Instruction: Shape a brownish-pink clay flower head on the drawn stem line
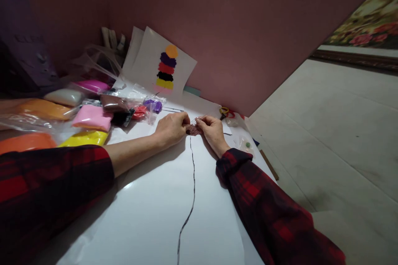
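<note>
Between my two hands lies a small brown piece of modelling clay [194, 130] with a rough surface, on the white paper [155, 198]. My left hand [173, 127] is closed at its left edge, the fingers curled and pressed together. My right hand [213, 131] pinches at its upper right side; something thin and clear or shiny shows by the fingertips, too small to name. From below the clay a dark wavy drawn line [194, 182] runs down the paper towards me.
Left of my hands lie several bags of coloured clay, among them pink [92, 117], yellow [83, 138] and orange [27, 143]. A sheet with stacked coloured shapes [166, 70] leans on the pink wall [224, 29]. Scissors [226, 112] lie at the back right, near the table's right edge.
</note>
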`<state>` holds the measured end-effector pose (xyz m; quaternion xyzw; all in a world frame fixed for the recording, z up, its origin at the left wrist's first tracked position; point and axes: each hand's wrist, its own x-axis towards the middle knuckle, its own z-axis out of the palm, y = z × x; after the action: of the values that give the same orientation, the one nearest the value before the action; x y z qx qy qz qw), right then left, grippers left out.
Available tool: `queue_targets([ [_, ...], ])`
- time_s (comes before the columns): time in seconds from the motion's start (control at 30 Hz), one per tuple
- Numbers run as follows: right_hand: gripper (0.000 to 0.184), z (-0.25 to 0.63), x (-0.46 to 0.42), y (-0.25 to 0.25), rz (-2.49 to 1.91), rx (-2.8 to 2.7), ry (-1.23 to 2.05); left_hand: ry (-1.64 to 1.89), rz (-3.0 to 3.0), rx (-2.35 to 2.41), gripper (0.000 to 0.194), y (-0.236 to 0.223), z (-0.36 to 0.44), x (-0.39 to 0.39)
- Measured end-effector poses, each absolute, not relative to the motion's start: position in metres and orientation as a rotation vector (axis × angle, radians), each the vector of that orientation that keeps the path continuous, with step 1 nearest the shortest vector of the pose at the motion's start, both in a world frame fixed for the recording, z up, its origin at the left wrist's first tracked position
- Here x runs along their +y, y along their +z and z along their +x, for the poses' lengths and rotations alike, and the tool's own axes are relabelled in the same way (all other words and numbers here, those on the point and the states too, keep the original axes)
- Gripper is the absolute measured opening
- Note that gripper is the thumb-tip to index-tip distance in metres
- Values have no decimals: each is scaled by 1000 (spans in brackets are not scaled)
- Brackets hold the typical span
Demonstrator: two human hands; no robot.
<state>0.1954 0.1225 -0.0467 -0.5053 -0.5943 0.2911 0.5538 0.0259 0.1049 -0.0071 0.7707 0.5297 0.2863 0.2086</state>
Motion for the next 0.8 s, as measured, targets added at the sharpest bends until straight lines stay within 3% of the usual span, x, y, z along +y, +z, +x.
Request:
queue_targets([
  [0.47,24,195,125,-51,-1171,-1377,711,850,2100,1447,17,-7,26,106],
  [0.8,22,195,124,-48,-1169,-1378,695,895,2071,1443,6,-12,26,109],
])
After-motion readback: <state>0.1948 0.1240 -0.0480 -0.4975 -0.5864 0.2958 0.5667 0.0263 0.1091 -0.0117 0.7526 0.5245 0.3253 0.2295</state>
